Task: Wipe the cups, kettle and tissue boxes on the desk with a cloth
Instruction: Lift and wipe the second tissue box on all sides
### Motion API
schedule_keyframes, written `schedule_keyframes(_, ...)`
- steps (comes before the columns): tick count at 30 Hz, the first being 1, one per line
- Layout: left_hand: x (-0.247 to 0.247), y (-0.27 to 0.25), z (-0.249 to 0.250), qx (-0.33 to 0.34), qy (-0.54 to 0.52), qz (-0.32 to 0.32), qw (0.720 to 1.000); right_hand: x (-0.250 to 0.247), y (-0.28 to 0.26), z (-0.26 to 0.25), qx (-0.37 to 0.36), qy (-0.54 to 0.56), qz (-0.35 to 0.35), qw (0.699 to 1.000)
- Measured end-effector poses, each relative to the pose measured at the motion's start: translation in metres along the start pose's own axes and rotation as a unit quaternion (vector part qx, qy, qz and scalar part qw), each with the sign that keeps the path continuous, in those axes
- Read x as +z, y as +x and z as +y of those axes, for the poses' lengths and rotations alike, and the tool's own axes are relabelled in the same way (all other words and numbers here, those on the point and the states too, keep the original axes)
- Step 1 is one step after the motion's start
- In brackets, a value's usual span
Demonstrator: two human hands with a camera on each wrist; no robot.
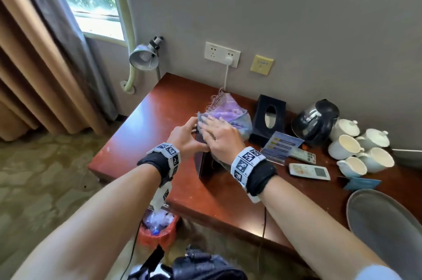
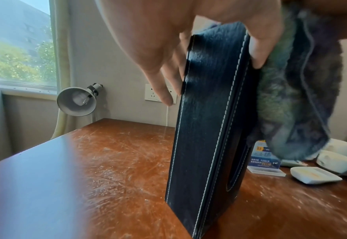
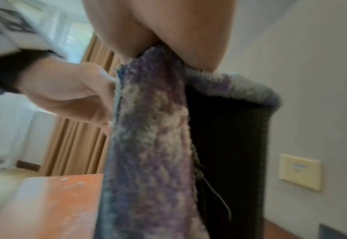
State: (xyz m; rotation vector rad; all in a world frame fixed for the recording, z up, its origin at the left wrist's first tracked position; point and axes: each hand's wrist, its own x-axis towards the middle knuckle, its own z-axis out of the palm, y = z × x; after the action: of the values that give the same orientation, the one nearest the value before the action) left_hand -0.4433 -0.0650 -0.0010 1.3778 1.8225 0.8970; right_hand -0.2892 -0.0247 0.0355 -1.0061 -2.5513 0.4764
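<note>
Near tissue box [image 2: 207, 129] stood on end on the worktop [image 2: 86, 177], long axis vertical, tilted slightly. Left hand [image 1: 186, 137] gripped its top: fingers [image 2: 164, 84] down one face, thumb on the opposite edge. Right hand [image 1: 217, 137] lay flat, fingers straight, pressing the cloth [image 1: 230, 113] onto the box top; cloth draped down the right face.

The right wrist view is blurred, and the cloth [image 1: 228, 117] hides the top of the tissue box [image 1: 203, 163].
</note>
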Motion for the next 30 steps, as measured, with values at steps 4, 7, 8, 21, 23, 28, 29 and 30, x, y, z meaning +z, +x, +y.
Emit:
schedule_keyframes(4,-0.001,-0.005,0.001,-0.005,0.004,-0.006,1.000,-0.008,-0.007,0.014,-0.026,-0.023,-0.013,0.999)
schedule_keyframes(7,0.003,-0.005,0.004,-0.017,-0.016,0.000,1.000,-0.029,-0.005,0.047,0.067,-0.034,0.017,0.997)
schedule_keyframes(8,0.003,-0.004,0.004,-0.016,-0.018,0.001,1.000,-0.031,-0.003,0.052,0.093,-0.035,0.022,0.995)
schedule_keyframes(21,0.002,-0.002,0.006,-0.028,0.023,0.001,0.999,-0.024,-0.005,0.054,0.050,0.002,0.003,0.999)
schedule_keyframes(23,0.002,0.001,0.007,-0.035,0.035,-0.003,0.999,-0.029,-0.003,0.063,0.088,0.001,0.030,0.996)
schedule_keyframes(28,-0.001,0.000,0.011,-0.031,0.041,0.002,0.999,-0.003,-0.007,0.019,0.007,0.007,0.021,1.000)
schedule_keyframes(29,-0.001,-0.001,0.011,-0.032,0.039,-0.001,0.999,0.000,-0.010,0.016,-0.016,0.014,0.011,1.000)
schedule_keyframes(30,-0.001,-0.002,0.011,-0.033,0.034,-0.003,0.999,-0.001,-0.011,0.019,-0.027,0.008,0.001,1.000)
